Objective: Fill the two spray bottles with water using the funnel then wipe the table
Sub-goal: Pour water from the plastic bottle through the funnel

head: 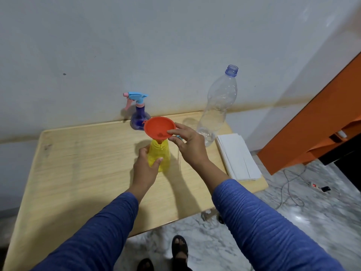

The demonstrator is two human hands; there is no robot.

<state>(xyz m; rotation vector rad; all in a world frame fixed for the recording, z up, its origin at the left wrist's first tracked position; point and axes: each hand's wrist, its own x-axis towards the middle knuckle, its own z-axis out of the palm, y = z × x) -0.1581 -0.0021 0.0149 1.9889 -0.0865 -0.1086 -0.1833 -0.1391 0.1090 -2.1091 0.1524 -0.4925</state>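
from the head camera, your left hand (145, 169) grips the translucent yellow plastic spray bottle (159, 156) around its body, thumb on the near side and fingers curled behind. the bottle stands upright on the pale wooden table (78, 163), near the middle, with its spray head off. your right hand (188, 142) pinches the rim of the round orange plastic funnel (159, 127), whose spout sits in the yellow bottle's neck.

to do this step well, keep the funnel upright and seated straight in the neck before you let go of the rim; it looks slightly tilted toward you. keep your left hand steadying the bottle, since it probably tips easily with the wide funnel on top.

the tall clear plastic water bottle (216, 106) stands uncapped just behind your right hand, with only a little water visible at its base. the purple spray bottle with a blue and pink trigger head (139, 114) stands by the wall, already capped and seemingly filled. a stack of white paper tissues (237, 157) lies at the table's right edge, ready for wiping.
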